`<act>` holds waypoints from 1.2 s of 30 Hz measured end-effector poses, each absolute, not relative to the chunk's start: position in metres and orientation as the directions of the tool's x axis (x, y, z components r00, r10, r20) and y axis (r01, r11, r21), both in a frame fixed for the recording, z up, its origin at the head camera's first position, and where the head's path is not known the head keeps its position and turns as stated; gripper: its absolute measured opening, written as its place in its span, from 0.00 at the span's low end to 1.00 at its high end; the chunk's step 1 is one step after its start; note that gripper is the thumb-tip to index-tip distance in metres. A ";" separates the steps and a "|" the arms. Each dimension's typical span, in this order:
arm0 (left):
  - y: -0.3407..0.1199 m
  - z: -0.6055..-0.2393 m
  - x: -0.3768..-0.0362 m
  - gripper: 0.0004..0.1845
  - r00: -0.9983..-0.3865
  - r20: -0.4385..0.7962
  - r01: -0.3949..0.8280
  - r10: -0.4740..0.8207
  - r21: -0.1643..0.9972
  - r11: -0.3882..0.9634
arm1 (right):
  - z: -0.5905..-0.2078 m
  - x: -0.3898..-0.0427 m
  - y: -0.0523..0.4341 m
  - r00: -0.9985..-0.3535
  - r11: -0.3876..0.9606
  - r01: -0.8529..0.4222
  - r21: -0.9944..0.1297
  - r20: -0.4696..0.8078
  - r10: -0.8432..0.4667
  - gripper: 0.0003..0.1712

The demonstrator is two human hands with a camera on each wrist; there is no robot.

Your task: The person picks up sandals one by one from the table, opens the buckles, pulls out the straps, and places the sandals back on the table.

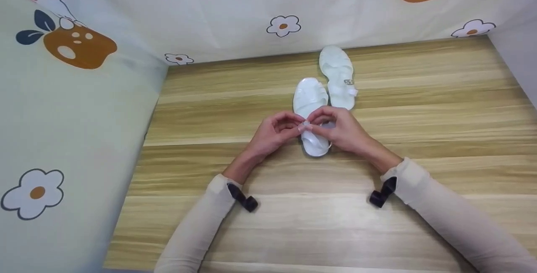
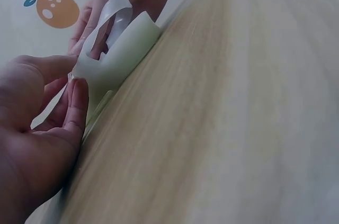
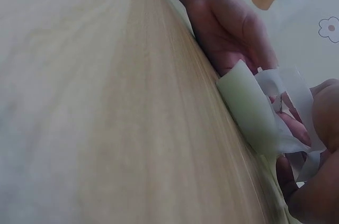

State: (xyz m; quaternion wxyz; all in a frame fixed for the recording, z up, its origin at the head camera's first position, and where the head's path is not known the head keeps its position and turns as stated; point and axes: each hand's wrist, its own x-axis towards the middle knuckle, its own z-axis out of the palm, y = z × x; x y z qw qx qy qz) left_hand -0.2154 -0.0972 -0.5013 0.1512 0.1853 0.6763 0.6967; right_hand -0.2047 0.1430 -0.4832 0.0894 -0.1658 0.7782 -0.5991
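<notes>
A white sandal [image 1: 309, 92] lies on the wooden tabletop, toe pointing away from me. Over its left side both hands meet, thumbs and fingertips almost touching. My left hand [image 1: 270, 133] pinches the ankle strap of this sandal between thumb and fingers. From the other side, my right hand [image 1: 347, 132] pinches the strap too, so the fingertips cover the fastening. In the left wrist view the strap [image 2: 121, 6] arches as a loop above the heel. The right wrist view shows the pale rounded heel [image 3: 246, 105] low on the tabletop, with the strap beside it.
A second white sandal [image 1: 335, 61] lies just behind and to the right, near the back edge, with a small metallic buckle [image 1: 348, 82] on its strap. A printed curtain [image 1: 235, 17] hangs along the back and left of the wooden tabletop [image 1: 302, 222].
</notes>
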 end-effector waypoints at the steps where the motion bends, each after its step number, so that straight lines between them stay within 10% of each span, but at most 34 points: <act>1: -0.097 -0.501 -0.215 0.13 -0.887 0.053 0.043 0.459 0.999 -0.032 | -0.483 -0.205 0.143 -0.929 0.224 -0.149 -0.963 0.058 -0.366 0.12; 36: -0.097 -0.502 -0.216 0.12 -0.892 0.060 0.061 0.449 0.998 -0.012 | -0.484 -0.205 0.142 -0.914 0.204 -0.205 -0.957 0.113 -0.390 0.13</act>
